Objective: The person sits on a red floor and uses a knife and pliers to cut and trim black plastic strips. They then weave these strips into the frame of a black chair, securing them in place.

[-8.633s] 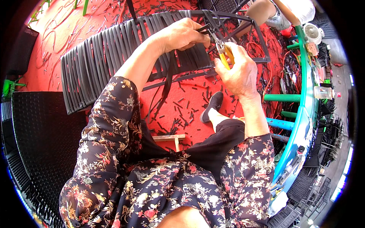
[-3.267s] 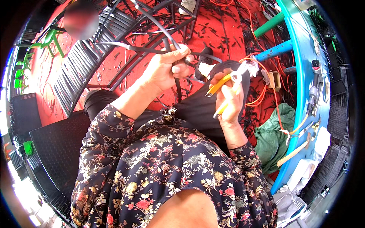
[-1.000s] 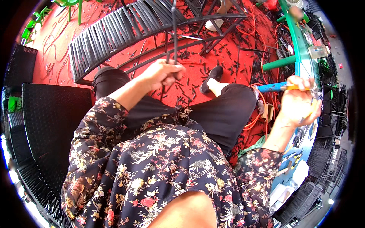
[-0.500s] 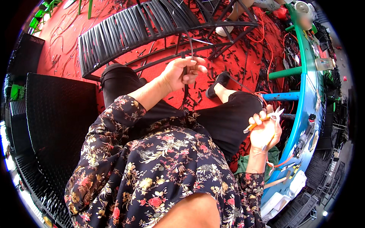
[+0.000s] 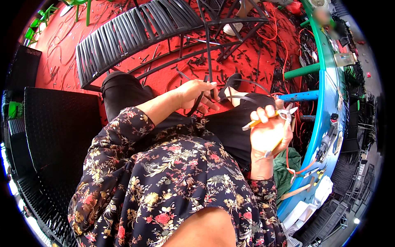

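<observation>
The right hand (image 5: 269,133), nearest, was closed around yellow-handled pliers (image 5: 267,123), jaws pointing toward the blue bench (image 5: 325,99) edge and biting nothing. Just beyond, over the lap, the left hand (image 5: 195,92) pinched a black strip (image 5: 207,57) that ran up from the fingers to the dark frame (image 5: 230,22) and its woven panel (image 5: 131,37) on the red floor (image 5: 263,57). To do this well, the person likely needed to keep the strip taut and untwisted, and bring the pliers across to its loose end before tension slipped.
</observation>
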A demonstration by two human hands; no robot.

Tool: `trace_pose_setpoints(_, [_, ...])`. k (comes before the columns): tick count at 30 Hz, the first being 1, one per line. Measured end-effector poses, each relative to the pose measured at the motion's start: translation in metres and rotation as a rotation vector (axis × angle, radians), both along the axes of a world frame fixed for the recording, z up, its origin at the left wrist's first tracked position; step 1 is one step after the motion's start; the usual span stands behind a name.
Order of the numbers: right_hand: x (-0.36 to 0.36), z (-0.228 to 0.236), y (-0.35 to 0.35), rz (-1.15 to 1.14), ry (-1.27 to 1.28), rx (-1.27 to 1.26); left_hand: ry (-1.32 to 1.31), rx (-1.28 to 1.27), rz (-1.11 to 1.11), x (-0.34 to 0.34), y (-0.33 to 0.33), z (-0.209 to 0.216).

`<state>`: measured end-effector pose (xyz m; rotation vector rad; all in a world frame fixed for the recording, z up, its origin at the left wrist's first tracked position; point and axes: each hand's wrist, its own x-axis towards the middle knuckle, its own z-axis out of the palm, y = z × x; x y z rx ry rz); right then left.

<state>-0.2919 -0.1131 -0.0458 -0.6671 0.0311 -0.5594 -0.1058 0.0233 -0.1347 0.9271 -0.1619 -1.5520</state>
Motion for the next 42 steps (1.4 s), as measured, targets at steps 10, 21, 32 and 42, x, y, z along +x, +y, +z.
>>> trace_pose_setpoints(10, [-0.034, 0.000, 0.008, 0.096, 0.183, 0.133, 0.025, 0.135, 0.643, 0.020, -0.010, -0.039])
trace_pose_setpoints(21, [-0.086, -0.029, -0.035, 0.013, 0.307, 0.134, -0.185, -0.149, 0.979, 0.040, 0.006, -0.034])
trace_pose_setpoints(32, [0.014, 0.006, -0.055, 0.128, 0.454, -0.564, -1.653, -0.153, 0.613, 0.018, 0.032, 0.002])
trace_pose_setpoints(42, [0.130, -0.008, 0.004, 0.652, 0.408, -0.324, -1.740, -0.160, 0.403, -0.007, 0.036, 0.020])
